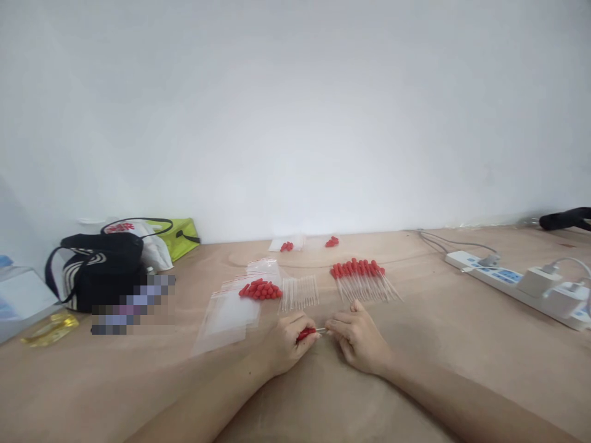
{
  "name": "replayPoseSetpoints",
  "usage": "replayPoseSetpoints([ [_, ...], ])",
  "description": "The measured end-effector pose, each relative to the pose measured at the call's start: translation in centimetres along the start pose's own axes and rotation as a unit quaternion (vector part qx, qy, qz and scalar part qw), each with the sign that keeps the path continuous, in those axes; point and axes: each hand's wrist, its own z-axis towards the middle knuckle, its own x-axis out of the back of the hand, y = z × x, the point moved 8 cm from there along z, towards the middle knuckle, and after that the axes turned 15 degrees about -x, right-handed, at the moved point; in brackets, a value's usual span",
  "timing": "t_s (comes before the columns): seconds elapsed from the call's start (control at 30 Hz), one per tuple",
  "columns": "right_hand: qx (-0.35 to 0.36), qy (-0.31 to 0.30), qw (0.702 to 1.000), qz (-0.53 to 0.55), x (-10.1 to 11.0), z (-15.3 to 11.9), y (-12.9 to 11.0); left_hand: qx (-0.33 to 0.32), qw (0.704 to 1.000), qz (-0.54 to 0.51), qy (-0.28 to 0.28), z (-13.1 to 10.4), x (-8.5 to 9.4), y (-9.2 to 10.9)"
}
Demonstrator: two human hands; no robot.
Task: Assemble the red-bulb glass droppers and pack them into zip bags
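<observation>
Near the front middle, my left hand [292, 344] is closed around a red handle piece [306, 334]. A thin pale rod [321, 330] runs from it to my right hand [357, 338], whose fingers are closed on the rod's other end. Beyond my left hand is a pile of red pieces [261, 290] on clear plastic bags [231, 317]. Several bare thin rods [300, 293] lie in a row to the right of it. Farther right are several rods with red tops [364, 277], fanned side by side.
Two small groups of red pieces [287, 247] [332, 242] lie near the wall. A black bag [106, 271], a green bag [184, 239] and a yellow packet [53, 328] are at the left. A power strip [508, 278] with plugs and cables is at the right.
</observation>
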Motion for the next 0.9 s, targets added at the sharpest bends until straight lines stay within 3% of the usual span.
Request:
replayPoseSetpoints([
  [0.23,0.010,-0.034,0.999,0.004,-0.2,0.5,0.0,0.003,1.000,-0.006,-0.012,0.2,0.1,0.1],
  [0.47,0.009,-0.070,0.995,-0.071,0.5,0.9,0.2,0.059,0.997,-0.047,-0.017,-0.4,-0.4,-1.7],
  [0.53,-0.056,-0.059,0.994,-0.067,0.9,1.0,2.1,0.095,0.994,-0.046,0.022,-0.8,-0.1,-2.4],
  [0.6,-0.173,-0.025,0.984,-0.041,1.6,1.4,5.4,0.129,0.990,-0.040,0.044,-1.2,0.1,-2.9],
  [0.73,-0.384,0.038,0.923,0.009,2.2,2.3,11.5,0.136,0.988,-0.066,0.013,-1.1,-0.4,-2.6],
  [0.9,-0.478,0.040,0.877,-0.029,1.2,4.4,12.9,0.136,0.988,-0.072,0.011,-1.0,-0.3,-2.4],
])
